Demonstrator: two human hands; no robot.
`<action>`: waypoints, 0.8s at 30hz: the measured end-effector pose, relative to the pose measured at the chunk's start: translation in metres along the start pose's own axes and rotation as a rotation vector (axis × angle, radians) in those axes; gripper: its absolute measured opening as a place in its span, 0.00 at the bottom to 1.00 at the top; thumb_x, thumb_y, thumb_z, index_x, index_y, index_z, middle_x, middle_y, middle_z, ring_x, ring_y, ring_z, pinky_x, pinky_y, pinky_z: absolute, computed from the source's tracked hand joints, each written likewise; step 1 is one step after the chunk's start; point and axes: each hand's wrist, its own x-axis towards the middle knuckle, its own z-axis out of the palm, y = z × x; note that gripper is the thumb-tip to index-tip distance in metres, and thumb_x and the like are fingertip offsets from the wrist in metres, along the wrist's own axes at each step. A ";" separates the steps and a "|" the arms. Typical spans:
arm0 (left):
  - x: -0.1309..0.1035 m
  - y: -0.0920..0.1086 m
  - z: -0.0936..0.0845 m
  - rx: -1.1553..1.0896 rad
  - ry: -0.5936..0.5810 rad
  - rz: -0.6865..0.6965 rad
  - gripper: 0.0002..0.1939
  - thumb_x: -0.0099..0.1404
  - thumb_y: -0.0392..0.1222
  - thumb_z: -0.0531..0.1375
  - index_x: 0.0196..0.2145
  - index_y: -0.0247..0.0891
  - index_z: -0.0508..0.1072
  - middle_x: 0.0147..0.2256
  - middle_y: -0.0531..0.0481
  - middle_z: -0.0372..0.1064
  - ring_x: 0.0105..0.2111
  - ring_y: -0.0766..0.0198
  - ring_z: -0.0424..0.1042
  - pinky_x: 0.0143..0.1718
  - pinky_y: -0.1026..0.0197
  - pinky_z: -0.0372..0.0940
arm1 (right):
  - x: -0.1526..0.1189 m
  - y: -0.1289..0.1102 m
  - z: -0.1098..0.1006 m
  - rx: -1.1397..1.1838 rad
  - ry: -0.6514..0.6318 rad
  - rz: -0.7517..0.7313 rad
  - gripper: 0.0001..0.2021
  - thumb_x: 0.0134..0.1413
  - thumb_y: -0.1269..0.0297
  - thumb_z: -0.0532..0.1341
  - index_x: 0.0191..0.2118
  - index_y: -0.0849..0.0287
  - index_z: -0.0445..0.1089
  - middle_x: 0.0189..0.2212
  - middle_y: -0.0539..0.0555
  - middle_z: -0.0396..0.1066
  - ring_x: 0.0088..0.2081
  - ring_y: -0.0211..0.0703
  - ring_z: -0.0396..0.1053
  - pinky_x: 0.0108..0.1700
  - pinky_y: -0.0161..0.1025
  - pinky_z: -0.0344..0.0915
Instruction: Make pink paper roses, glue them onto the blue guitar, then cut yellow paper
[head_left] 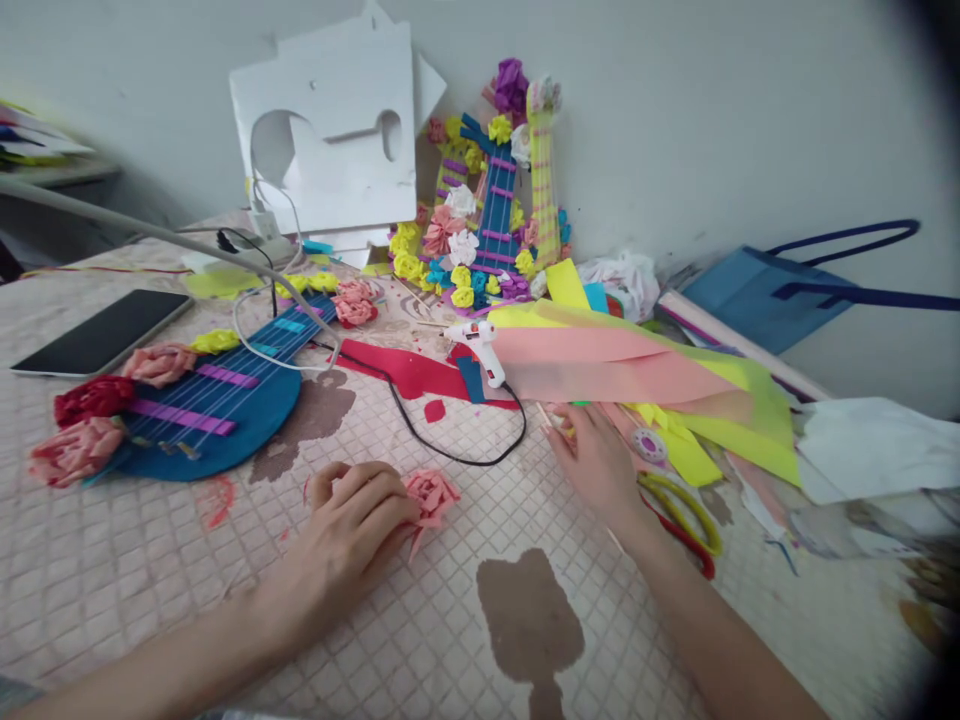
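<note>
While the left hand (360, 515) rests curled fingers against a pink paper flower (433, 495) on the worn, diamond-patterned table (405, 640), right hand (601, 468) near scissors (709, 522), whether either grips I cannot tell, grey wall (675, 120) behind.

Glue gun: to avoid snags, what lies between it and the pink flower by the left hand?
The head view shows a black cord, a small red scrap, a red strip and a dark blue piece.
</note>
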 end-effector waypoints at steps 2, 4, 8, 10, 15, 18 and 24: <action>-0.002 -0.001 0.000 -0.001 0.003 -0.002 0.04 0.67 0.38 0.55 0.37 0.43 0.70 0.36 0.53 0.71 0.42 0.61 0.65 0.47 0.54 0.50 | 0.025 -0.004 0.009 0.086 0.031 -0.021 0.09 0.57 0.59 0.56 0.39 0.58 0.67 0.34 0.57 0.69 0.37 0.49 0.67 0.39 0.45 0.64; -0.003 -0.002 -0.001 -0.013 -0.003 0.009 0.04 0.67 0.38 0.55 0.37 0.43 0.70 0.36 0.54 0.71 0.42 0.61 0.65 0.47 0.54 0.49 | 0.052 -0.011 0.020 0.190 0.020 -0.024 0.11 0.55 0.57 0.58 0.38 0.59 0.67 0.35 0.58 0.69 0.39 0.49 0.66 0.41 0.44 0.63; -0.004 -0.003 -0.002 -0.051 -0.018 0.039 0.05 0.68 0.37 0.55 0.38 0.42 0.70 0.36 0.54 0.71 0.43 0.61 0.65 0.47 0.54 0.48 | 0.102 -0.025 0.048 0.255 -0.102 0.002 0.12 0.48 0.57 0.63 0.35 0.61 0.68 0.33 0.58 0.70 0.37 0.48 0.65 0.39 0.42 0.61; -0.004 -0.004 -0.003 -0.064 -0.035 0.051 0.05 0.68 0.36 0.55 0.38 0.42 0.70 0.36 0.54 0.71 0.43 0.61 0.65 0.48 0.54 0.48 | 0.118 -0.031 0.060 0.286 -0.153 0.003 0.11 0.47 0.58 0.63 0.31 0.61 0.69 0.28 0.54 0.69 0.32 0.45 0.65 0.35 0.39 0.60; -0.009 -0.008 -0.003 -0.082 -0.092 0.069 0.06 0.68 0.34 0.54 0.40 0.41 0.69 0.38 0.53 0.70 0.45 0.60 0.63 0.49 0.53 0.49 | 0.123 -0.039 0.058 0.348 -0.138 0.052 0.11 0.49 0.58 0.61 0.26 0.61 0.67 0.26 0.52 0.66 0.28 0.41 0.63 0.31 0.38 0.56; -0.011 -0.009 -0.003 -0.077 -0.114 0.087 0.07 0.69 0.33 0.53 0.41 0.39 0.69 0.40 0.52 0.69 0.46 0.60 0.62 0.49 0.53 0.50 | 0.103 -0.042 0.030 0.577 -0.090 0.111 0.10 0.50 0.58 0.60 0.30 0.60 0.66 0.25 0.50 0.66 0.27 0.40 0.62 0.29 0.37 0.57; -0.007 -0.008 -0.007 -0.044 -0.102 0.138 0.12 0.72 0.32 0.46 0.40 0.37 0.69 0.39 0.49 0.70 0.46 0.60 0.63 0.48 0.55 0.53 | 0.036 -0.040 -0.031 0.717 -0.320 0.087 0.11 0.53 0.56 0.62 0.27 0.58 0.66 0.18 0.48 0.64 0.22 0.38 0.62 0.25 0.36 0.59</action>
